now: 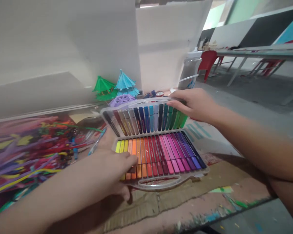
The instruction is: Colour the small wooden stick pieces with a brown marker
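Observation:
A clear plastic marker case lies opened on the cardboard, with rows of coloured markers in its base and its raised lid. My right hand grips the lid's top edge at the right, thumb and fingers on either side of it. My left hand is at the base's left end, its fingers bent over the yellow and orange markers and its thumb below the near edge. Whether those fingers hold a marker is hidden.
Colourful pipe cleaners are heaped at the left. Green and blue cone-shaped crafts stand behind the case, near a water bottle. Torn cardboard covers the table's front. Red chairs stand beyond.

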A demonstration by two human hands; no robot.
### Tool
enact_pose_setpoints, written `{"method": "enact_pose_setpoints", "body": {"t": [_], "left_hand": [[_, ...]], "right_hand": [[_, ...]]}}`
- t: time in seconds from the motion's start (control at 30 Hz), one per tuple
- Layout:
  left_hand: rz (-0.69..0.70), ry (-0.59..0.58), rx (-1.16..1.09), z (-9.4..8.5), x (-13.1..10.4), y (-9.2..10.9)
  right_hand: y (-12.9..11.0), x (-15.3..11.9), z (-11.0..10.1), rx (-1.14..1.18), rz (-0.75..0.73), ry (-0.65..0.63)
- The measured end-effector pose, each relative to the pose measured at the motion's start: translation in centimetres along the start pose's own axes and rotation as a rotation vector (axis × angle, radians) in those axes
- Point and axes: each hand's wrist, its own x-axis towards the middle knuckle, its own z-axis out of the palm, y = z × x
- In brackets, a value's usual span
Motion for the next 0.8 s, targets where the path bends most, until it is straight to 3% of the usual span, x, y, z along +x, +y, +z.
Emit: {"method": "enact_pose_setpoints", "body": {"t": [0.1, 0.37, 0.53, 0.67, 0.73, 0.8], "left_hand": [[0.027, -0.138, 0.107, 0.8, 0.1, 0.9], [0.045, 0.014, 0.202, 2.9, -0.8, 1.1], [-0.059, 0.098, 0.280, 1.1, -1.9, 1.3], [-0.042, 0.202, 0.330, -1.2, -2.1, 0.1], [-0.061, 0.311, 0.348, -1.9, -1.3, -1.0], [-0.135, 0.492, 0.344, -2.3, 0.0, -2.3]], "right_hand": [[0.4, 0.1, 0.2, -0.011, 0.003, 0.002], [0.7, 0.1, 0.4, -0.019, 0.008, 0.005], [0.9, 0.1, 0.1, 0.010, 0.006, -0.010], [1.1, 0.2, 0.3, 0.029, -0.017, -0.018], [1.4, 0.2, 0.6, 0.048, -0.012, -0.015], [1.7, 0.2, 1.0, 0.089, -0.001, -0.017]]}}
